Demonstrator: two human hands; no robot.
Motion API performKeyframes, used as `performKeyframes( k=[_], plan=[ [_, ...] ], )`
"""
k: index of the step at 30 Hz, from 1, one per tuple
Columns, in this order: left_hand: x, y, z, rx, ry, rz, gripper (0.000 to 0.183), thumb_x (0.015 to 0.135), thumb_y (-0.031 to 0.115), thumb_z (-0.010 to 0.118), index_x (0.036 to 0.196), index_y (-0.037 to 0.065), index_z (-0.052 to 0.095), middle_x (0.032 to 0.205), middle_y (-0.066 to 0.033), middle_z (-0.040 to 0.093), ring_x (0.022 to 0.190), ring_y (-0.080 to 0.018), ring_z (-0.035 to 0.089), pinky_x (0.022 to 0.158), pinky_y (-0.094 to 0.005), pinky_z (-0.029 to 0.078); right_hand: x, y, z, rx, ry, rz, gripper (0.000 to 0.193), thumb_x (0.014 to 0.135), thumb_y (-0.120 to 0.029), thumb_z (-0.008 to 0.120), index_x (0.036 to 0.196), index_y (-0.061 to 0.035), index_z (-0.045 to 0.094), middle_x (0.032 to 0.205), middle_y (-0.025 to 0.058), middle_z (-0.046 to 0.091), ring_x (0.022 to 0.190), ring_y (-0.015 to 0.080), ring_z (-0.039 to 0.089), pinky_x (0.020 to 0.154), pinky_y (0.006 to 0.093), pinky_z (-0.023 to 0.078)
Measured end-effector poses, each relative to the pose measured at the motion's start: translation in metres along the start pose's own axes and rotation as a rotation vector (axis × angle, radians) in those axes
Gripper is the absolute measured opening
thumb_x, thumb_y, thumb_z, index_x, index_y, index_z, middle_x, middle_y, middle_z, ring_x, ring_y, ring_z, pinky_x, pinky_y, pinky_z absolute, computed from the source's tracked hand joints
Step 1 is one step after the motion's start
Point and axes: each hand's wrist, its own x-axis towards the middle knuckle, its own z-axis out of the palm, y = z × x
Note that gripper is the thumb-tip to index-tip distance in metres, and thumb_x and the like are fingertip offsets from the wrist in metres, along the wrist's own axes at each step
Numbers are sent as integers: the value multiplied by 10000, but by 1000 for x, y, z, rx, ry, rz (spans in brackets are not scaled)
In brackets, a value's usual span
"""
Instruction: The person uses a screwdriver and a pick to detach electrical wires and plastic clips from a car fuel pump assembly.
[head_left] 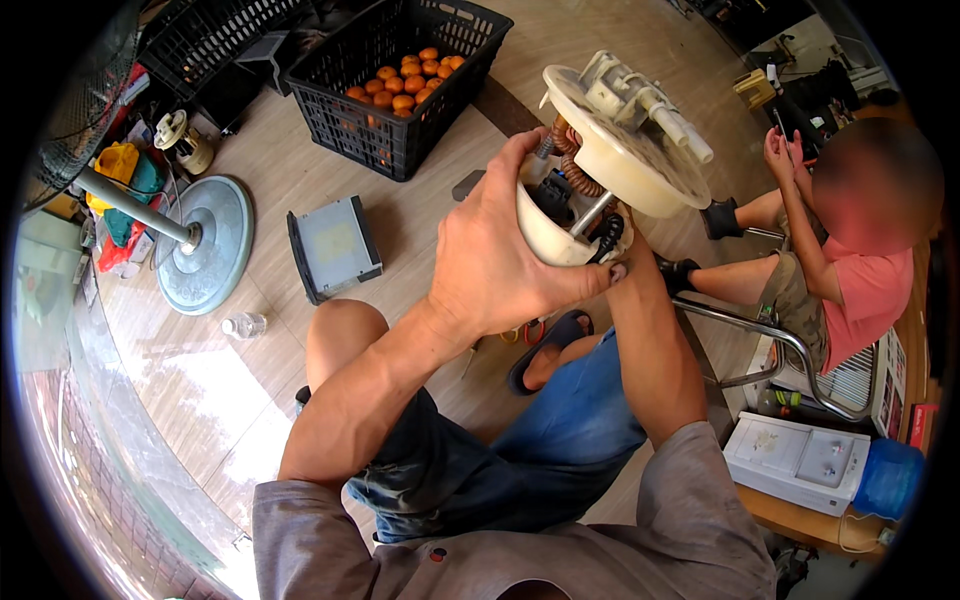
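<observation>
A cream plastic fuel pump module [545,225] is raised in front of me and tilted. My left hand [490,250] is closed around its cup-shaped lower body, with the thumb along the near rim. Above the cup sits the round cream flange [635,150], which carries pipe fittings on top. A coiled brown hose [572,160] and a metal rod [592,213] run between flange and cup; dark parts show inside the cup. My right hand [632,245] reaches up behind the module, its fingers hidden by it.
A black crate [390,140] of oranges stands ahead. On the floor lie a metal box-shaped device [335,248], a clear bottle [244,325] and red-handled tools [533,331]. A round fan base [225,240] and another pump module [186,143] are left. A seated person [865,270] is right, near a water dispenser [795,455].
</observation>
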Motion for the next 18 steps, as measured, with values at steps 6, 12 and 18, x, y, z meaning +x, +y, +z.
performKeyframes(
  k=[6,12,18],
  plan=[
    [0,-1,1,14,2,0,1202,579,402,1000,1489,-72,374,1275,-258,687,1185,-309,699,1037,-396,547,-3,-2,-2,2,-21,16,553,1082,-501,474,1408,-59,547,1349,187,635,1220,327,657,1033,467,586],
    [0,-2,1,0,2,-1,1201,576,411,999,1484,-75,380,1268,-256,689,1174,-313,702,1034,-398,549,-4,-3,1,-41,-49,5,572,1080,-503,477,1433,-56,528,1356,190,632,1231,330,651,1038,467,584],
    [2,-1,2,-8,0,7,1208,576,417,998,1484,-82,376,1280,-264,680,1184,-320,697,1038,-394,546,-5,-6,1,-24,-55,-5,562,1086,-475,466,1452,-50,509,1380,188,616,1250,324,635,1057,459,564]
  ],
)
